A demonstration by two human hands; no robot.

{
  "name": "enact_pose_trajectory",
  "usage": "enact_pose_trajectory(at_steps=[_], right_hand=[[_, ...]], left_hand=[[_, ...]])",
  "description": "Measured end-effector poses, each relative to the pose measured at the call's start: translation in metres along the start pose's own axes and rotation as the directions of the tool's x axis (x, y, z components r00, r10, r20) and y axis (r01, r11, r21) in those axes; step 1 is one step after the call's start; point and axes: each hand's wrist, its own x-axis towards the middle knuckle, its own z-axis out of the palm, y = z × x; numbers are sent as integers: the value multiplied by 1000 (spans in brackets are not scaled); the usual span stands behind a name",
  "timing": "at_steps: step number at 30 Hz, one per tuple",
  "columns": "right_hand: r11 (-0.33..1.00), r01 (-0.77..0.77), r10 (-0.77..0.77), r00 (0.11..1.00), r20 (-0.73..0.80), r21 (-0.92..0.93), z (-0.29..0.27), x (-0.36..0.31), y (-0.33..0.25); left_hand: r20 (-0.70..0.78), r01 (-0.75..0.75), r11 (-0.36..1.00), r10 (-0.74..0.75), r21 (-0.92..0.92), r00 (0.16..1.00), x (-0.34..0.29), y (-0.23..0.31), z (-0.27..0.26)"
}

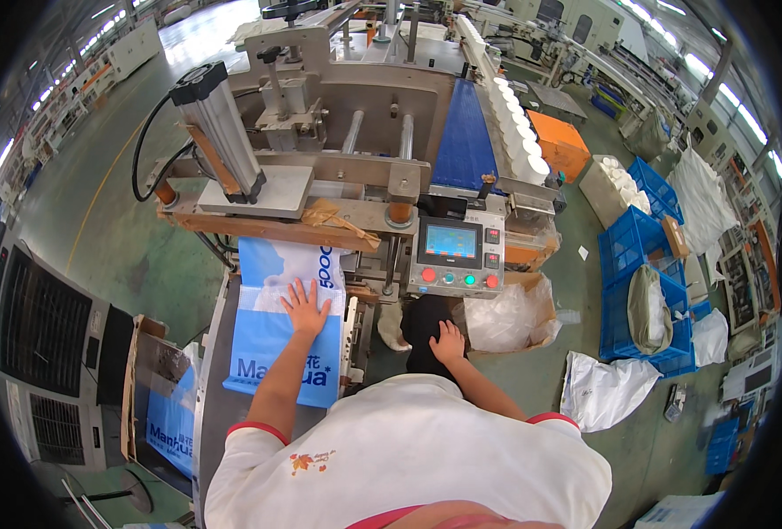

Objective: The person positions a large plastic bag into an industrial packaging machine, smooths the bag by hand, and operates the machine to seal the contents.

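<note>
My left hand (305,309) lies spread on a blue and white plastic packaging bag (263,331), fingers apart and pointing away from me. The bag lies flat on a dark conveyor belt (215,388), its far end at the machine's front bar. On my right, my right hand (448,342) rests on my dark-clothed thigh (429,322), its fingers partly spread and nothing seen in them. Just beyond that hand stands a control panel (458,254) with a lit screen and several coloured buttons.
A packing machine (347,115) with a metal cylinder (219,128) fills the front. White rolls (514,123) line a chute beside a blue belt (468,132). A carton of clear plastic (510,317), blue crates (638,291) and a white sack (607,388) stand right; a bag-filled box (135,388) sits left.
</note>
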Motion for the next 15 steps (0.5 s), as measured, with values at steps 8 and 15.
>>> enact_pose_trajectory(at_steps=[8, 15], right_hand=[[1000, -1, 1, 1000, 30, -4, -2, -1, 0], [1000, -3, 3, 999, 36, 0, -4, 0, -2]], left_hand=[[0, -5, 1000, 5, -1, 1000, 2, 0, 0], [29, 3, 1000, -3, 3, 1000, 4, -1, 2]])
